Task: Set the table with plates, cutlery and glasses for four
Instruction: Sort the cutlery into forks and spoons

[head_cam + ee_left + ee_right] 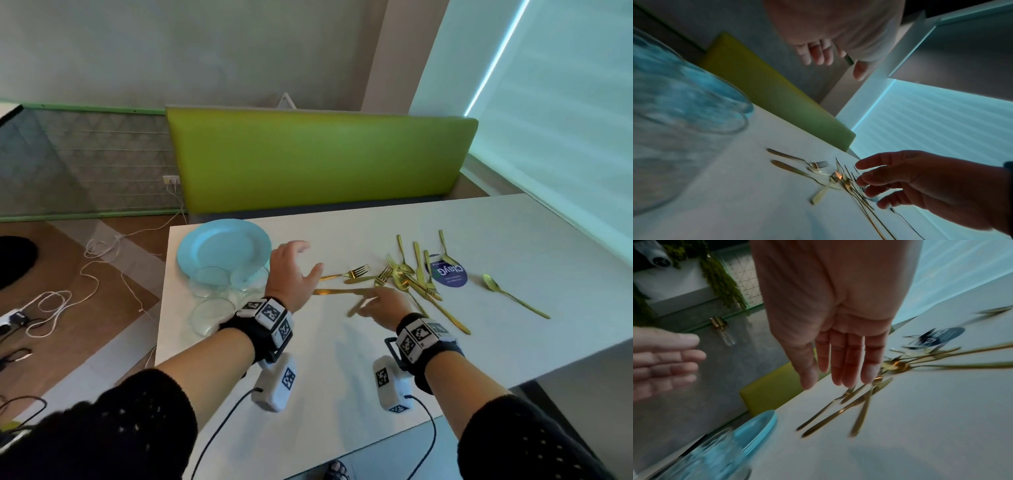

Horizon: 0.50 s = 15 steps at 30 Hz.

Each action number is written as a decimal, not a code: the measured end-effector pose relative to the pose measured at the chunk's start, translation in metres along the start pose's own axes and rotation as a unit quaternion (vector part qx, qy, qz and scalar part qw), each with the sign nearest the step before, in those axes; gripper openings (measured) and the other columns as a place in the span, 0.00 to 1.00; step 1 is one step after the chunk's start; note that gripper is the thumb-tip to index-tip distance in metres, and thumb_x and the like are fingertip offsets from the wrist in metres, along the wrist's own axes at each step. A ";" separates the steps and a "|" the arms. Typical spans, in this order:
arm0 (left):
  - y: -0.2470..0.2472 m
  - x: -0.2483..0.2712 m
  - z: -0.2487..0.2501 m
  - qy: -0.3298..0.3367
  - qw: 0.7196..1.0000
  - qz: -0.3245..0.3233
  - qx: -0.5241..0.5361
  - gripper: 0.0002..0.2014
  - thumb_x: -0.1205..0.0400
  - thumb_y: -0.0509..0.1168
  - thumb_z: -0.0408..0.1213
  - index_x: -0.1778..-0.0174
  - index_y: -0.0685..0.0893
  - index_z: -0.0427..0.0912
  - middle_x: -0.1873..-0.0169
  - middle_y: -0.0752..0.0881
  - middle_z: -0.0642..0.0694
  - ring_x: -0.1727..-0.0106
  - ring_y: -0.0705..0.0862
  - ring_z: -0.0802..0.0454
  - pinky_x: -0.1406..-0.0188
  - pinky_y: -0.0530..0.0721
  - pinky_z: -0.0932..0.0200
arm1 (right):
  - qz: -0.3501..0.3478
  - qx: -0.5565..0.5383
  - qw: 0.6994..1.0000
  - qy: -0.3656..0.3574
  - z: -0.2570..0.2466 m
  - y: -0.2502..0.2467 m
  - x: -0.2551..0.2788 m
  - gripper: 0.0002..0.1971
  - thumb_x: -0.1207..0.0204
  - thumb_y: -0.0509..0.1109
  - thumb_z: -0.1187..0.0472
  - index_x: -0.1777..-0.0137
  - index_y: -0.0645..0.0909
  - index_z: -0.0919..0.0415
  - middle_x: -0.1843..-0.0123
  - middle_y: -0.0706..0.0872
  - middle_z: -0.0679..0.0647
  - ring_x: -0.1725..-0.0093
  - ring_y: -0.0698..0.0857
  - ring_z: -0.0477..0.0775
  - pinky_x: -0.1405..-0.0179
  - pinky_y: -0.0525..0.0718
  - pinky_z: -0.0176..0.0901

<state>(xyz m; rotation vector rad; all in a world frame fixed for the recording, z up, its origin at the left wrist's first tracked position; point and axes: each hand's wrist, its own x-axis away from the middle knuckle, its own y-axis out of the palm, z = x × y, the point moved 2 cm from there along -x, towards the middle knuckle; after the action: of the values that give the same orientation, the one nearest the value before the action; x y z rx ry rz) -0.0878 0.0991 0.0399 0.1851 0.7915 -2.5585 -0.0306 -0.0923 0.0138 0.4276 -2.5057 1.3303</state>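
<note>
A stack of light blue plates (222, 246) sits at the far left corner of the white table (342, 370). Three clear glasses (209, 279) stand just in front of it. Gold cutlery (411, 277) lies in a loose pile mid-table, with a fork (349, 274) and a knife (337, 292) lying apart on its left. One spoon (513, 296) lies alone to the right. My left hand (294, 270) hovers open beside the glasses, holding nothing. My right hand (373, 305) is open with straight fingers (838, 361) over the knife and fork handles; contact is unclear.
A green padded bench back (318, 161) runs behind the table. A round dark blue sticker (448, 274) lies under the cutlery pile. White cables (68, 301) trail over the floor on the left. A bright window blind (555, 102) fills the right side.
</note>
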 end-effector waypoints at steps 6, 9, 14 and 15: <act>0.088 -0.038 0.002 -0.080 0.962 -0.206 -0.159 0.20 0.20 0.64 0.42 0.33 0.75 0.39 0.33 0.75 0.39 0.29 0.70 0.41 0.29 0.71 0.51 | 0.017 -0.025 0.997 0.069 0.059 -0.039 -0.027 0.18 0.29 0.76 0.59 0.40 0.82 0.60 0.45 0.88 0.57 0.44 0.86 0.57 0.38 0.83 0.50; 0.120 -0.060 -0.010 -0.131 0.923 -0.269 -0.241 0.21 0.18 0.60 0.41 0.31 0.74 0.37 0.31 0.74 0.37 0.28 0.71 0.39 0.29 0.72 0.49 | 0.011 -0.020 0.996 0.081 0.080 -0.051 -0.052 0.17 0.30 0.76 0.58 0.41 0.83 0.59 0.46 0.88 0.56 0.46 0.86 0.56 0.36 0.82 0.50; 0.150 -0.087 -0.033 -0.191 0.889 -0.289 -0.301 0.21 0.16 0.54 0.35 0.26 0.71 0.36 0.27 0.71 0.36 0.26 0.71 0.39 0.29 0.72 0.52 | -0.021 0.021 0.997 0.065 0.095 -0.057 -0.095 0.07 0.27 0.73 0.53 0.61 0.77 0.50 0.50 0.86 0.52 0.47 0.86 0.55 0.40 0.83 0.48; 0.154 -0.092 -0.037 -0.194 0.885 -0.289 -0.308 0.21 0.16 0.53 0.34 0.25 0.71 0.36 0.27 0.71 0.36 0.25 0.71 0.40 0.28 0.72 0.52 | -0.032 0.035 0.997 0.056 0.095 -0.056 -0.103 0.10 0.26 0.72 0.52 0.65 0.75 0.48 0.53 0.85 0.51 0.46 0.86 0.55 0.41 0.83 0.47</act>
<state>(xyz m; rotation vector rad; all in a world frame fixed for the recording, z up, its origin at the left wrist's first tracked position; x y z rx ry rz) 0.0644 0.0417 -0.0447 -0.8557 1.6120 -2.5359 0.0755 -0.1879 -0.0335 0.4322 -2.3406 1.3814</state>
